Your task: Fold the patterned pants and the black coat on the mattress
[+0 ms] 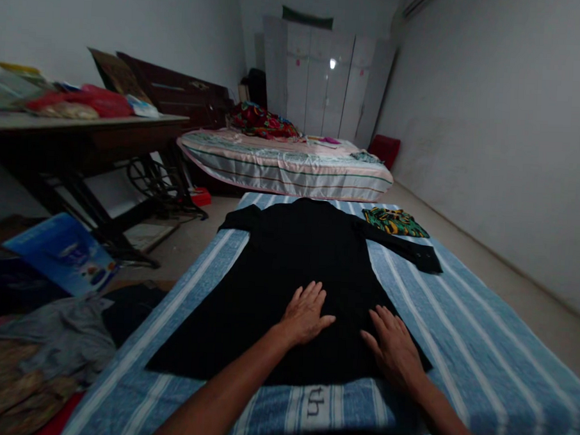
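Observation:
A black long-sleeved garment (288, 256) lies spread flat on a blue-and-white striped sheet (462, 327). My left hand (305, 313) rests palm down on the lower middle of the garment, fingers stretched out. My right hand (393, 345) lies flat on the garment's lower right part, fingers apart, close to its edge. Neither hand holds anything. The garment's right sleeve (408, 248) stretches out toward the right, and its left sleeve (239, 218) is folded short.
A folded green patterned cloth (394, 222) lies beyond the right sleeve. A mattress (287, 163) with colourful bedding sits farther back, before a white wardrobe (324, 84). A dark table (77, 134) with clutter stands left. Clothes (54, 342) and a blue box (65, 252) lie on the floor left.

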Action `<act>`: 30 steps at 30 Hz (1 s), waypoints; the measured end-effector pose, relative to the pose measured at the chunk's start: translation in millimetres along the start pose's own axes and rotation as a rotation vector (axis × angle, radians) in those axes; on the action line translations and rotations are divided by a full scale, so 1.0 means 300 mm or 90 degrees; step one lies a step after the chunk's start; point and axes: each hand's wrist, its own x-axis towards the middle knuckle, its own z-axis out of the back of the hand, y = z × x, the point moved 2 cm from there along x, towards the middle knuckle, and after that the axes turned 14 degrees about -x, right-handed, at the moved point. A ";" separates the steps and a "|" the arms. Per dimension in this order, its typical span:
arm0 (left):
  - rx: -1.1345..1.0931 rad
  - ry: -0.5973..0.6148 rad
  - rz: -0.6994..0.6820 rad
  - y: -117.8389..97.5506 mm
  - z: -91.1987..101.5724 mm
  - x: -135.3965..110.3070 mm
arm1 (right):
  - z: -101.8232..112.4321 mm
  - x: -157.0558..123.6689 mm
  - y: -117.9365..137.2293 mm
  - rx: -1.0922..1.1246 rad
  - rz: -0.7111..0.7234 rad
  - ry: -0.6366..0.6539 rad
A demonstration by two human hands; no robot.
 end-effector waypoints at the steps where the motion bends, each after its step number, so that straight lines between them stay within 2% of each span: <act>1: -0.002 -0.005 0.000 -0.011 -0.001 0.000 | -0.001 -0.012 0.004 0.005 0.006 -0.012; 6: -0.014 -0.006 -0.058 -0.095 -0.041 -0.005 | -0.033 -0.068 0.030 0.010 0.044 -0.054; 9: -0.021 0.005 -0.087 -0.121 -0.080 -0.010 | -0.065 -0.092 0.039 0.007 0.058 -0.074; 13: -0.016 0.002 -0.104 -0.111 -0.106 -0.015 | -0.088 -0.103 0.044 0.011 0.058 -0.097; 23: -0.011 0.000 -0.126 -0.095 -0.108 -0.016 | -0.080 -0.098 0.054 -0.011 0.050 -0.105; 30: 0.015 0.034 -0.120 -0.092 -0.109 -0.011 | -0.078 -0.100 0.056 -0.036 0.072 -0.161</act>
